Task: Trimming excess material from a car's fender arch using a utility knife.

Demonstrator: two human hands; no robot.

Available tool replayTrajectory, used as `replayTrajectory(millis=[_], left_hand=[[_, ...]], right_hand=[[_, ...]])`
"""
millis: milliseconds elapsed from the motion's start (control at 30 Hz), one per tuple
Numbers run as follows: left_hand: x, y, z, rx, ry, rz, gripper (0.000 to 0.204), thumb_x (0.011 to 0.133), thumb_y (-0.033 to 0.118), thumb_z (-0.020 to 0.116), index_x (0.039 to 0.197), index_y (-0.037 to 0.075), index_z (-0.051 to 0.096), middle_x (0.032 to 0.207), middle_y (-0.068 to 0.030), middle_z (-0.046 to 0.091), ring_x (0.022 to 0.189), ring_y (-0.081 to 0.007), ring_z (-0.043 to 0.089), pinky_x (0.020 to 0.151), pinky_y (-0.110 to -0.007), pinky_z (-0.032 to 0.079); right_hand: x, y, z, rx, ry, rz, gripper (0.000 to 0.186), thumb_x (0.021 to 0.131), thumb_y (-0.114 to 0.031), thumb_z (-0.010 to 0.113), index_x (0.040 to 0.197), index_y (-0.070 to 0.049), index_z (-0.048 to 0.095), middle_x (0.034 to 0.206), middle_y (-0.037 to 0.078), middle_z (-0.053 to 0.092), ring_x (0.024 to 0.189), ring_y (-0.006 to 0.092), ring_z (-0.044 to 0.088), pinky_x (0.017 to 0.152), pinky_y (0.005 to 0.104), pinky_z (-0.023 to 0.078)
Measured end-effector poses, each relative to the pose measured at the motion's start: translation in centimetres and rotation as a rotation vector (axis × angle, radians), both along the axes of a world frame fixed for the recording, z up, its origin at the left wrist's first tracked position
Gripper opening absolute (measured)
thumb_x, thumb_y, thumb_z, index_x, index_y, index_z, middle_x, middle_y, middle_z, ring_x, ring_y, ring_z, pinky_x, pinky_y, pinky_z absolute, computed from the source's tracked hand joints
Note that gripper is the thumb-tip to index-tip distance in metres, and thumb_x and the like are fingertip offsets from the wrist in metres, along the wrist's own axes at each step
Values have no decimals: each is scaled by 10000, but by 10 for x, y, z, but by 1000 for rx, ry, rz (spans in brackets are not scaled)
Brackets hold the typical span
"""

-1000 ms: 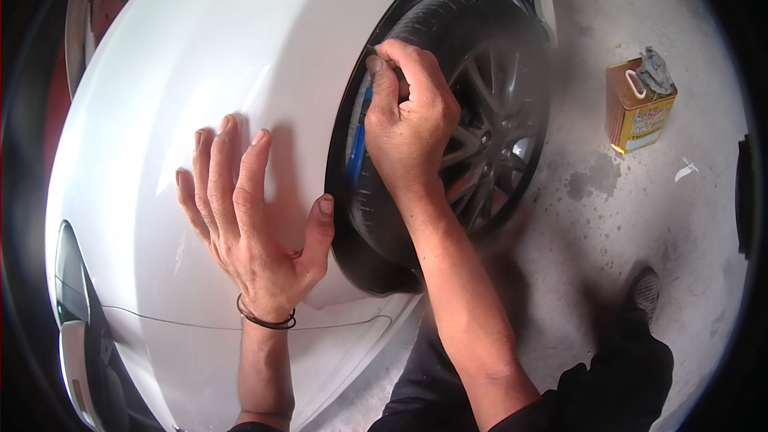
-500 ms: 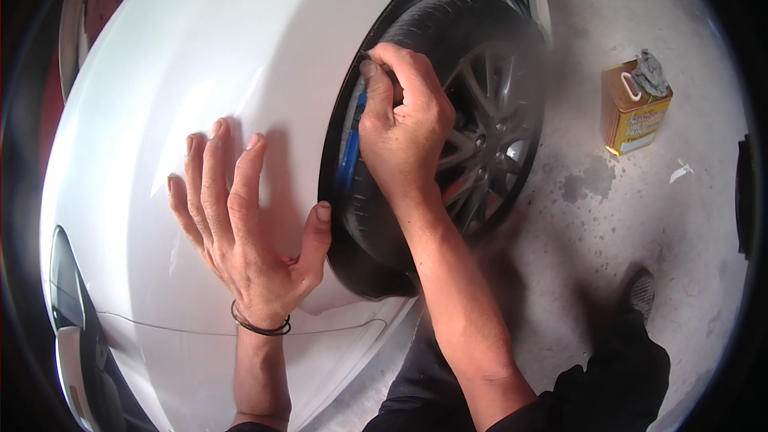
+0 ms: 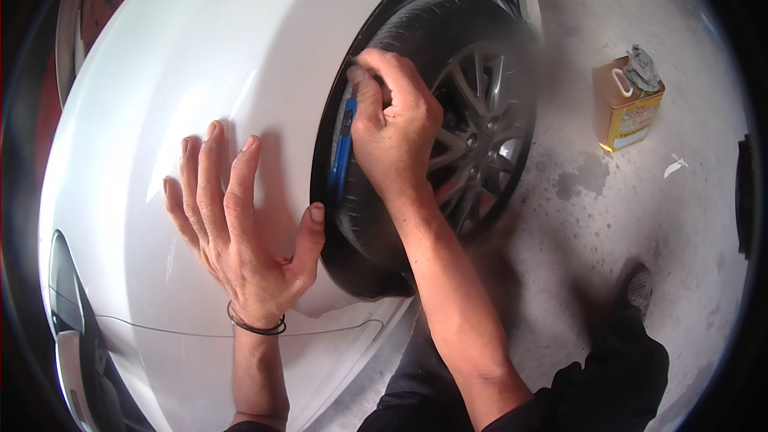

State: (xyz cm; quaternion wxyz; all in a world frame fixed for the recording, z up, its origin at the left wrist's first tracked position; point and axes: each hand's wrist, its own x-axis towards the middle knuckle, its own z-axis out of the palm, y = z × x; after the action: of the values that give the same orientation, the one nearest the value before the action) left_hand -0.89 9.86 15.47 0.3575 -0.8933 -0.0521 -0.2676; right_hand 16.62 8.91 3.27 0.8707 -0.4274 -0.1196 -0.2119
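Observation:
My left hand (image 3: 240,232) lies with fingers spread on the white car's fender (image 3: 192,56), its thumb reaching to the wheel arch edge (image 3: 316,168). At the upper part of that edge, above the tyre (image 3: 424,20), my right hand (image 3: 396,120) is closed, thumb against bent index finger. Whatever it pinches is hidden by the fingertips. Just below its thumb, a blue utility knife (image 3: 342,152) lies lengthwise in the gap between tyre and arch. It appears to rest on the tread, outside my grip. Dark spokes of the wheel rim (image 3: 472,140) show beyond my right wrist.
A yellow-brown metal can (image 3: 630,108) with a grey crumpled rag (image 3: 642,68) on top stands on the concrete floor (image 3: 688,232) to the right. Near it lies a white scrap (image 3: 676,166). My shoe (image 3: 638,288) is at lower right, a car mirror (image 3: 72,368) at lower left.
The whole view has shifted slightly. My right hand has slid a little nearer along the arch edge, still pinched, and more of the blue knife shows. My left hand stays on the fender.

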Motion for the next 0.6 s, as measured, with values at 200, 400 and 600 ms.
replayTrajectory(millis=[200, 400, 600], left_hand=[[0, -5, 4, 20, 8, 25, 783, 965, 536, 787, 1642, 185, 611, 1771, -177, 511, 1722, -388, 353, 1428, -626, 152], [0, -3, 1, 36, 5, 36, 775, 968, 537, 783, 1640, 192, 612, 1773, -160, 514, 1726, -375, 348, 1431, -617, 150], [-1, -2, 2, 30, 6, 44, 787, 957, 547, 785, 1635, 186, 614, 1772, -167, 515, 1729, -377, 342, 1429, -624, 144]], right_hand=[[-17, 2, 2, 38, 40, 17, 97, 1043, 25, 746, 1102, -50, 765, 977, 86, 783, 867, 276, 781, 750, 380, 603], [-6, 4, 5, 52, 99, -19, 90, 1042, 30, 762, 1108, -31, 773, 1016, 69, 804, 880, 180, 770, 710, 314, 571], [-5, 4, 6, 23, 91, 13, 118, 1034, 58, 751, 1119, -22, 768, 1012, 81, 802, 894, 207, 779, 734, 339, 592]])
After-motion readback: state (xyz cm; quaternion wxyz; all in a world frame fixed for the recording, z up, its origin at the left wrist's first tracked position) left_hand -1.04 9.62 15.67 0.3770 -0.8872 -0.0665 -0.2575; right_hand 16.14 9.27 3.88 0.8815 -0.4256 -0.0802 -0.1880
